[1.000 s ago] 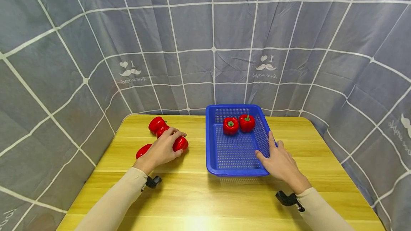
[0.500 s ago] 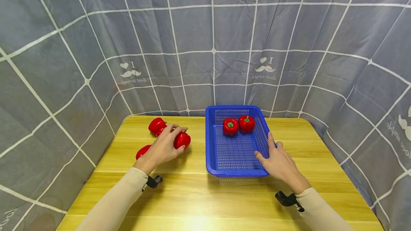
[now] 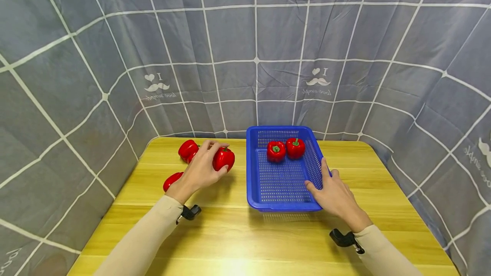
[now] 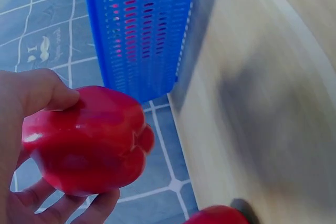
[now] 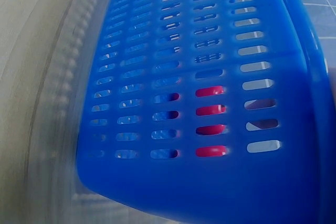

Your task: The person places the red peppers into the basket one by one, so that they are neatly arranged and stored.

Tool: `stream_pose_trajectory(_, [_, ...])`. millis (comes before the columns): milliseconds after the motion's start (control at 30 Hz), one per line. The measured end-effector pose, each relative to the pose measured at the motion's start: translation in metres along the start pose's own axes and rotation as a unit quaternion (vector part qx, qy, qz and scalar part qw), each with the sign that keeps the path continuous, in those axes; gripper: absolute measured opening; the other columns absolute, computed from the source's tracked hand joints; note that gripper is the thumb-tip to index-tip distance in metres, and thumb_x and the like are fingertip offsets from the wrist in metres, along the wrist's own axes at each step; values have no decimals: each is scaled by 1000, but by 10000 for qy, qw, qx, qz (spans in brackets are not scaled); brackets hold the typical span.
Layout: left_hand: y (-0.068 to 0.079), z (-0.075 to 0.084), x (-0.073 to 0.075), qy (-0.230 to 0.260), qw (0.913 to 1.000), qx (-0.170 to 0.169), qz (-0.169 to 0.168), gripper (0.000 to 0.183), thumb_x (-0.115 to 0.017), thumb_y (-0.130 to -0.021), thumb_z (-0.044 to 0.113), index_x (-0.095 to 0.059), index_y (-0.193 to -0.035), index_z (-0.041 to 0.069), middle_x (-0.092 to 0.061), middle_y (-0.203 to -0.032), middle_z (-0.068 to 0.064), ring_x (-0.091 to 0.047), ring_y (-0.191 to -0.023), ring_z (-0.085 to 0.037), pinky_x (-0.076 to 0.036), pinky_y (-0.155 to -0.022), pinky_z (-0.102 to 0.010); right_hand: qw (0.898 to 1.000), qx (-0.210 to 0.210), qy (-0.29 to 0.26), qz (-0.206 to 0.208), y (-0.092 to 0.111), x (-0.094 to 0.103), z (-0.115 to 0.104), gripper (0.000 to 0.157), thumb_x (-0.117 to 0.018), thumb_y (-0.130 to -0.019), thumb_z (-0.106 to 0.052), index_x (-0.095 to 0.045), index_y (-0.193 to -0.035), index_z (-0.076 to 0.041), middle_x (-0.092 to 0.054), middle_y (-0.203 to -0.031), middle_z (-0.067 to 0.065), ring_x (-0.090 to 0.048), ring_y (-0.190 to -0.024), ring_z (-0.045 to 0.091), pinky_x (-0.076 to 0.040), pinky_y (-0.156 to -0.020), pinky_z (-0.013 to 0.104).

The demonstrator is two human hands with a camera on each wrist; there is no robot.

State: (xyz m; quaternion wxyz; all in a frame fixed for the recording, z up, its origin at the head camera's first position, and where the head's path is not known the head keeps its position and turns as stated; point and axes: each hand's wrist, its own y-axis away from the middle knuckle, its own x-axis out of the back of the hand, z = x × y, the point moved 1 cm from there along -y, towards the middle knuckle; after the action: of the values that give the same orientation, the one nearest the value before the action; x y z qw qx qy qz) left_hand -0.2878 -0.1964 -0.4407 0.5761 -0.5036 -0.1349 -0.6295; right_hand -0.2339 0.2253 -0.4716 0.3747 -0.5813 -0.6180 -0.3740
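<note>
My left hand [image 3: 202, 170] grips a red bell pepper [image 3: 224, 159], thumb on one side and fingers on the other. In the left wrist view this bell pepper [image 4: 89, 140] hangs above the table, its lobed bottom facing away from the palm. A blue plastic basket [image 3: 251, 173] stands to its right, holding two red bell peppers, one [image 3: 275, 151] beside the other [image 3: 296, 148], near its far end. My right hand [image 3: 337, 195] holds the basket's right rim, thumb on the inner side and fingers outside. The right wrist view shows the slotted basket wall [image 5: 210, 182].
More red bell peppers lie on the wooden table [image 3: 230, 233] at left: one at the back [image 3: 187, 150] and one nearer [image 3: 172, 181], both partly behind the left hand. A grey checked curtain [image 3: 230, 33] encloses the table's back and sides.
My left hand has lifted the bell pepper off the table and carried it slightly right, towards the basket; its stem now points upward. The right hand and basket stay put.
</note>
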Motion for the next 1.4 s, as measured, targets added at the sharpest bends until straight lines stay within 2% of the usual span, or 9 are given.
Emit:
stream_pose_trajectory(400, [-18,24,-3,438,9989,-139,110,66,-90,-93,18,-66,-155,15,-60,-151,-18,-74,-134,-47,-68,-111,-64,10000,17,-17,-12,2,1,-1,112,-65,-114,-59,-1,-186,0,-47,-155,47,-68,-84,36,-62,-67,47])
stream_pose_trajectory(667, [-32,41,-8,760,9964,-341,148,65,-91,-94,16,-67,-154,15,-60,-148,-18,-75,-129,-42,-71,-108,-57,10000,22,-25,4,2,1,0,112,-65,-114,-59,-1,-186,-1,-48,-156,46,-68,-84,36,-60,-65,46])
stream_pose_trajectory(900, [-46,57,-14,879,9948,-485,161,63,-92,-93,16,-67,-152,13,-61,-148,-20,-74,-131,-42,-69,-112,-55,10000,2,-31,-11,3,1,-2,112,-66,-114,-58,0,-186,-2,-48,-156,46,-68,-84,36,-60,-66,45])
stream_pose_trajectory(1100, [-58,70,-23,980,9943,-413,-31,64,-94,-94,18,-66,-151,15,-64,-150,-22,-71,-129,-42,-70,-108,-53,10000,12,-12,5,3,0,-1,112,-66,-114,-57,-1,-186,-1,-48,-156,46,-68,-85,37,-62,-67,48])
stream_pose_trajectory(1233, [-67,79,-30,982,9942,-398,-171,64,-95,-95,20,-65,-151,18,-69,-143,-22,-71,-123,-38,-70,-104,-51,10000,14,-30,5,3,0,0,112,-65,-114,-58,-1,-186,-1,-47,-156,46,-67,-83,36,-60,-65,45])
stream_pose_trajectory(1400, [-78,92,-42,1103,9928,-310,-338,63,-96,-96,22,-66,-151,21,-72,-140,-20,-71,-128,-39,-69,-109,-53,10000,8,-32,-16,2,0,0,113,-65,-114,-60,0,-186,-2,-47,-156,46,-66,-81,34,-58,-63,42])
